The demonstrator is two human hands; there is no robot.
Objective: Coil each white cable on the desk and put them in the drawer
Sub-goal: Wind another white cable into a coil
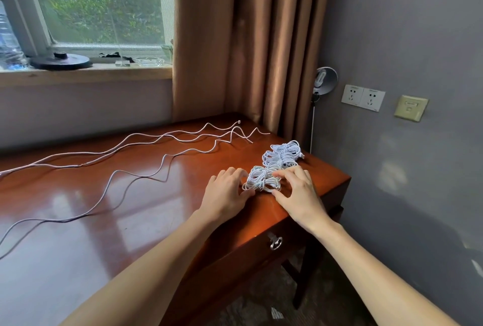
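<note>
Left hand (226,191) and right hand (298,193) palm-down near desk (104,208) right corner, fingers curled round nearest coil (262,182) from both sides, more coils (283,154) just behind by the edge, loose cables (156,142) sprawling over open glossy top leftward, drawer (256,250) closed below, curtain (235,51) and grey wall (405,38) behind.

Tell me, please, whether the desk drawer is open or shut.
Shut: the drawer front and ring pull sit flush under the desk edge; left hand and right hand hold a coiled cable on top.
</note>
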